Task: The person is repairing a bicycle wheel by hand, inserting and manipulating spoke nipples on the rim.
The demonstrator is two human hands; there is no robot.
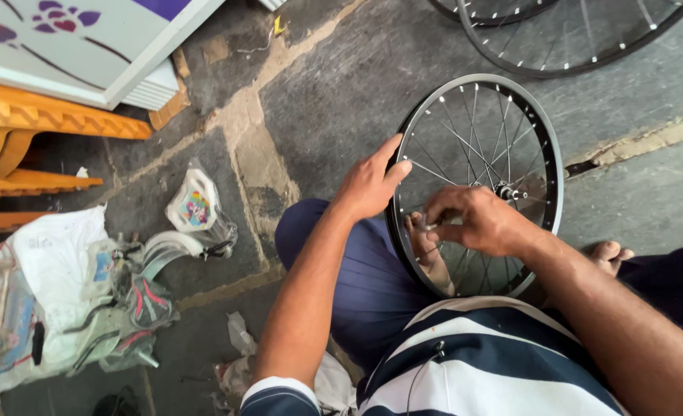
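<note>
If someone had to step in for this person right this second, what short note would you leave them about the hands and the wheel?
Left hand: open palm and fingers resting on the rim of the small spoked wheel, steadying it.
Right hand: inside the wheel, fingertips pinched on something small among the spokes; too small to tell what.
Wheel: upright on the stone floor, between the person's knees, a bare foot behind the spokes. Hub and many spokes are in place.
Two more wheel rims lie beyond. Plastic bags of parts lie at the left.
How much spoke work is done or left cannot be judged from this view.
</note>
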